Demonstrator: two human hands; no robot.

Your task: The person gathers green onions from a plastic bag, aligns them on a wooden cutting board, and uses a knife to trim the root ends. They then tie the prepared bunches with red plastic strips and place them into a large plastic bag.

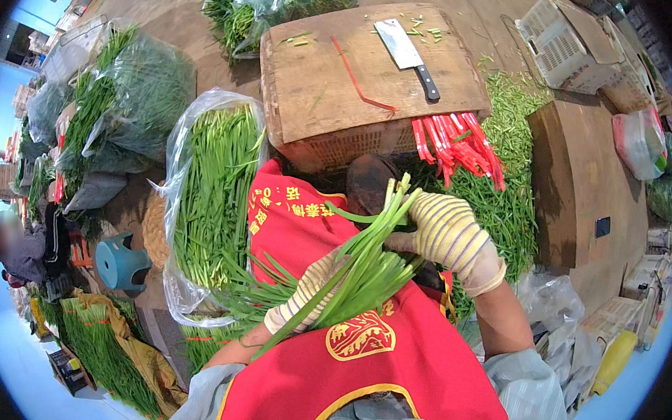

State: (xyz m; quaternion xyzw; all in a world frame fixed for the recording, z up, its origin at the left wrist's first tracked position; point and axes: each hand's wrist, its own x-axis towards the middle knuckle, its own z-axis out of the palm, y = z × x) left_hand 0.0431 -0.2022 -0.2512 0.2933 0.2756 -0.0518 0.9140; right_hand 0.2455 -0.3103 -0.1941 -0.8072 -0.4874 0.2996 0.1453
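Observation:
A bundle of long green leafy stalks (364,259), perhaps garlic chives, lies across my lap over a red apron (420,347). My left hand (314,294), in a striped fingerless glove, is wrapped around its leafy part. My right hand (443,233), gloved alike, holds the pale stem ends between thumb and fingers. Beyond my hands a wooden board (323,73) on a crate carries a cleaver (404,52), a red tie strip (352,78) and cut stem bits. More red strips (459,146) hang off its near right corner. An open plastic bag of stalks (215,200) stands on the left.
Cut stem ends (512,111) and loose leaves (507,217) cover the floor at right, beside a cardboard box (598,183) with a phone (603,227). A blue stool (122,261), bagged greens (144,88) and a seated person (25,248) are at left. Tied bundles (92,339) lie lower left.

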